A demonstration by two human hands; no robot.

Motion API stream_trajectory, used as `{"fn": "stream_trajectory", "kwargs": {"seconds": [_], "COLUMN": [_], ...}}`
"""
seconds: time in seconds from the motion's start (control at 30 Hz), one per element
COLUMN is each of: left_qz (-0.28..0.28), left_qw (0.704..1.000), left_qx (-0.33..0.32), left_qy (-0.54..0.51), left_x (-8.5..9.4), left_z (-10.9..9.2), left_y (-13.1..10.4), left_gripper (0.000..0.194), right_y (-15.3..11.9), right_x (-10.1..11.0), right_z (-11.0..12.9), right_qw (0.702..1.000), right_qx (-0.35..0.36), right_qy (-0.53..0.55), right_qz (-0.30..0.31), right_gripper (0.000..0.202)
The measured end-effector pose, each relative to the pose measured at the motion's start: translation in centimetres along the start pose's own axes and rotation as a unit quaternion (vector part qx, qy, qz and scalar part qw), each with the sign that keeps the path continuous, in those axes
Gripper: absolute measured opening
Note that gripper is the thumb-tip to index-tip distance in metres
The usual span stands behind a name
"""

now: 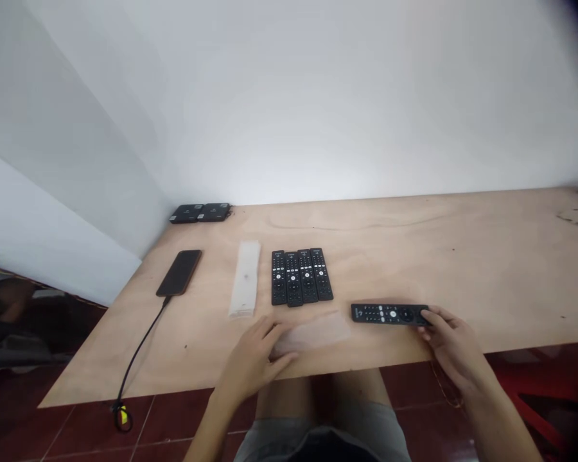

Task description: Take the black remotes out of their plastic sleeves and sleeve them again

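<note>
My right hand (446, 340) pinches the right end of a black remote (390, 314), which lies crosswise near the table's front edge. My left hand (260, 353) has its fingers apart, with the thumb and fingertips at the left end of a thin translucent sleeve (318, 332); whether it grips the sleeve is unclear. Several black remotes (302, 277) lie side by side, upright in view, beyond the sleeve. To their left is a flat stack of translucent sleeves (245, 277).
A phone (180, 273) with a black cable (142, 346) lies on the left of the wooden table (462, 269). Two black boxes (200, 212) sit by the wall at the back left. Small dark and pale items lie at the far right.
</note>
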State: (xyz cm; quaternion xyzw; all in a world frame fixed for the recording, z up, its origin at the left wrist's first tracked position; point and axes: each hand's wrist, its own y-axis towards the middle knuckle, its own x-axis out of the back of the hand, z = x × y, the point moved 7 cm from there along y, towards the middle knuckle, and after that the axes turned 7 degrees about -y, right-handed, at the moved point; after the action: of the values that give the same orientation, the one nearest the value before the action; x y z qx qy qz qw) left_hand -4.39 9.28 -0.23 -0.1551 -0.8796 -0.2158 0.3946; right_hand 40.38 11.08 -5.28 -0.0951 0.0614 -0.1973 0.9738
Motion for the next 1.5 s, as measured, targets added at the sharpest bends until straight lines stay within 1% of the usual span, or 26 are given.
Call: {"fn": "stream_trajectory", "kwargs": {"seconds": [0.07,0.1,0.17,0.23,0.3,0.37,0.43,0.53,0.6,0.7,0.8,0.9,0.97,1.03,1.07,1.1,1.13,1.17,1.2,1.23,1.27,1.3,1.37,1.43,1.5], "left_qz": [0.002,0.004,0.009,0.008,0.005,0.001,-0.002,-0.004,-0.004,-0.007,-0.009,-0.003,-0.006,-0.012,-0.013,-0.011,-0.007,-0.003,0.0,0.004,0.008,0.009,0.005,-0.011,-0.03], "left_qw": [1.0,1.0,1.0,1.0,1.0,1.0,1.0,1.0,1.0,1.0,1.0,1.0,1.0,1.0,1.0,1.0,1.0,1.0,1.0,1.0,1.0,1.0,1.0,0.999,0.997], "left_qx": [0.002,0.002,0.002,-0.002,-0.009,-0.014,-0.019,-0.024,-0.025,-0.027,-0.026,-0.024,-0.024,-0.025,-0.025,-0.024,-0.022,-0.02,-0.015,-0.01,-0.006,-0.003,0.007,0.023,0.041], "left_qy": [0.002,0.002,0.001,-0.001,-0.005,-0.009,-0.01,-0.005,0.002,0.009,0.01,0.01,0.012,0.013,0.012,0.01,0.008,0.004,0.001,-0.004,-0.008,-0.014,-0.028,-0.043,-0.051], "left_x": [0.0,0.0,0.0,0.2,0.4,0.5,0.6,0.5,0.4,0.4,0.4,0.4,0.4,0.5,0.5,0.5,0.4,0.4,0.3,0.3,0.3,0.3,0.4,0.7,1.0], "left_z": [0.0,0.0,-0.1,-0.2,-0.3,-0.5,-0.6,-0.8,-0.9,-1.0,-1.0,-1.0,-1.0,-1.1,-1.1,-1.2,-1.2,-1.2,-1.2,-1.1,-1.0,-0.9,-0.5,0.1,0.7], "left_y": [0.0,0.1,0.1,0.2,0.2,0.3,0.3,0.4,0.4,0.3,0.3,0.3,0.4,0.4,0.4,0.5,0.5,0.6,0.6,0.7,0.7,0.7,0.6,0.4,0.1], "left_gripper": [0.038,0.036,0.036,0.034,0.031,0.026,0.024,0.023,0.022,0.02,0.019,0.018,0.019,0.022,0.024,0.025,0.026,0.026,0.027,0.028,0.028,0.028,0.023,0.021,0.021], "right_y": [0.4,0.5,0.5,0.4,0.3,0.2,0.3,0.4,0.4,0.5,0.8,1.2,1.1,0.2,-0.7,-1.9,-3.4,-5.0,-6.9,-8.7,-10.0,-10.9,-11.3,-10.8,-10.1], "right_x": [1.1,1.2,0.5,-1.3,-3.4,-6.0,-8.4,-11.4,-13.2,-15.2,-16.8,-17.9,-18.3,-18.5,-18.6,-19.0,-19.5,-20.3,-21.4,-22.3,-22.9,-23.2,-22.8,-21.9,-20.9], "right_z": [0.1,0.2,0.4,0.6,1.1,1.6,1.9,2.0,2.2,2.5,2.7,2.9,3.2,3.8,4.0,4.2,4.2,4.0,3.6,3.2,2.7,2.1,1.1,0.2,-0.2], "right_qw": [0.999,0.997,0.993,0.985,0.971,0.95,0.923,0.887,0.874,0.86,0.852,0.852,0.855,0.859,0.861,0.861,0.861,0.859,0.851,0.84,0.832,0.83,0.834,0.839,0.842], "right_qx": [0.027,0.039,0.056,0.07,0.092,0.133,0.162,0.173,0.179,0.191,0.207,0.222,0.236,0.251,0.258,0.266,0.271,0.278,0.287,0.295,0.297,0.288,0.283,0.283,0.287], "right_qy": [-0.012,-0.029,-0.086,-0.156,-0.221,-0.278,-0.341,-0.415,-0.437,-0.456,-0.462,-0.453,-0.444,-0.433,-0.428,-0.421,-0.415,-0.404,-0.384,-0.369,-0.363,-0.367,-0.376,-0.38,-0.378], "right_qz": [-0.044,-0.057,-0.056,-0.029,0.004,0.043,0.075,0.101,0.117,0.127,0.132,0.142,0.131,0.108,0.099,0.102,0.117,0.148,0.215,0.268,0.296,0.307,0.288,0.266,0.258], "right_gripper": [0.041,0.043,0.048,0.051,0.049,0.048,0.048,0.048,0.048,0.046,0.043,0.039,0.04,0.039,0.037,0.035,0.031,0.028,0.027,0.026,0.026,0.026,0.025,0.024,0.025]}}
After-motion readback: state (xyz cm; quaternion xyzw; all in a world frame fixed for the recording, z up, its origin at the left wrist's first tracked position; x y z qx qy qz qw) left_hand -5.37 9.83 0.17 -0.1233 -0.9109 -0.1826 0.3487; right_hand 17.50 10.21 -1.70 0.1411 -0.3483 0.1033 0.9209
